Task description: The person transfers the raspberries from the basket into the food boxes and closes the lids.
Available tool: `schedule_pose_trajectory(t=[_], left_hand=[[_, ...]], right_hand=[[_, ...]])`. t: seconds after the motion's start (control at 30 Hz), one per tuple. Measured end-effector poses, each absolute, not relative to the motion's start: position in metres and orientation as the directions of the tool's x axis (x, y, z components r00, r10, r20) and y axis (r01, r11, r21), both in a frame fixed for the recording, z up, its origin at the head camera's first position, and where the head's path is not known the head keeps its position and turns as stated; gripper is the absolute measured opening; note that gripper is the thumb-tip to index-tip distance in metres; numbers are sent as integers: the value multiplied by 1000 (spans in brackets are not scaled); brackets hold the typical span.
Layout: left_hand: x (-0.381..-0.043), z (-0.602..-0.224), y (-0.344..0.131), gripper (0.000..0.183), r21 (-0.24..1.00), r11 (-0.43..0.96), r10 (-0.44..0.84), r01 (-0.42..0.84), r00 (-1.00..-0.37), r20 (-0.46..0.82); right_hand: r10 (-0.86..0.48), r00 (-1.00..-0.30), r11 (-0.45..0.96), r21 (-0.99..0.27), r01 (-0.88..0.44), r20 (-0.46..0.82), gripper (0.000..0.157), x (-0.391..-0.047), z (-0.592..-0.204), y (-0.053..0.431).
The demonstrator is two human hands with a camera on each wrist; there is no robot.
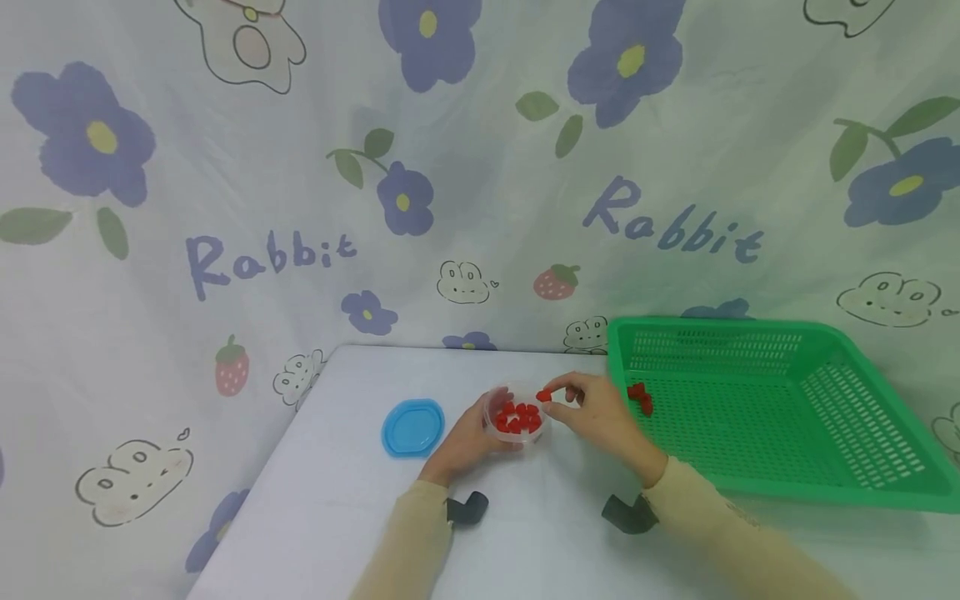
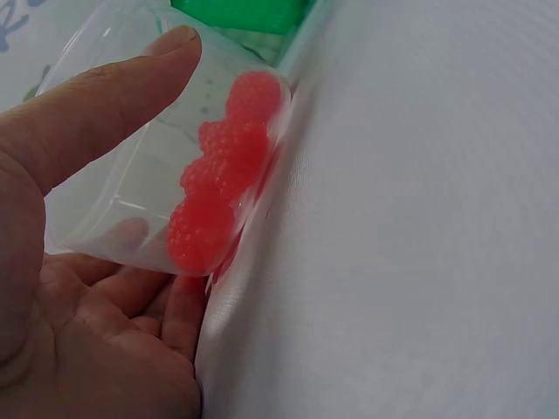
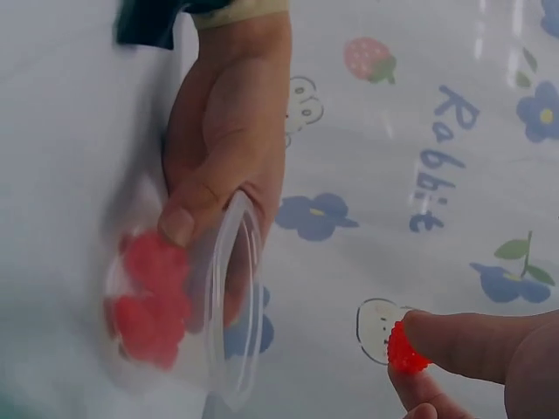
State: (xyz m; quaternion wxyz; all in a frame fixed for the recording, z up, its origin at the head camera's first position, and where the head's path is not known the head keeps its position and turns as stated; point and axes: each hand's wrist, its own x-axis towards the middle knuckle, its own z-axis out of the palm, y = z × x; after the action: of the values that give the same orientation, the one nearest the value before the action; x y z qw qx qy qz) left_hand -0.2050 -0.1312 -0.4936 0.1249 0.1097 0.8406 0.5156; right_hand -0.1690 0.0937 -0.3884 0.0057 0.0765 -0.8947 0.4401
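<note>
In the head view, my left hand (image 1: 467, 437) grips a small clear plastic tub (image 2: 131, 179) from its left side, the thumb lying along its wall in the left wrist view. Several red raspberries (image 1: 519, 410) with bumpy skins lie at the bottom of the tub. My right hand (image 1: 603, 417) pinches a single raspberry (image 3: 404, 351) between thumb and fingertips, just off the tub's right rim. In the right wrist view that raspberry is apart from the tub.
A green basket (image 1: 750, 327) with slotted walls stands at the right, a few raspberries (image 1: 641, 398) by its left wall. The blue lid (image 1: 413, 427) lies flat on the white table (image 1: 337, 500), left of the tub. A printed cloth (image 1: 480, 208) hangs behind.
</note>
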Motion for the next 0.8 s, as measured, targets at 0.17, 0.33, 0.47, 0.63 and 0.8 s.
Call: schedule_pose_trajectory(t=[0.17,0.33,0.47,0.63,0.8], left_hand=[[-206,-494,-132,97,891,450,313,63,-945,-91],[-206,-495,-133,96,896,440,315,69,-946,-82],[-206,-495,-133,97,902,426,314,74,-947,-71],[-205,-493,-133,97,907,416,307,63,-949,-75],[-205,-494,-134,96,905,421,310,68,-948,-73]], right_hand=[[-108,-993,604,-789,-111,58,24,-169,-397,79],[-96,-994,557,-825,-101,57,21,-171,-405,66],[-88,-994,530,-843,-97,59,21,-175,-411,58],[-77,-996,524,-847,-83,50,22,-180,-419,51],[-71,-996,529,-844,-84,54,25,-185,-426,45]])
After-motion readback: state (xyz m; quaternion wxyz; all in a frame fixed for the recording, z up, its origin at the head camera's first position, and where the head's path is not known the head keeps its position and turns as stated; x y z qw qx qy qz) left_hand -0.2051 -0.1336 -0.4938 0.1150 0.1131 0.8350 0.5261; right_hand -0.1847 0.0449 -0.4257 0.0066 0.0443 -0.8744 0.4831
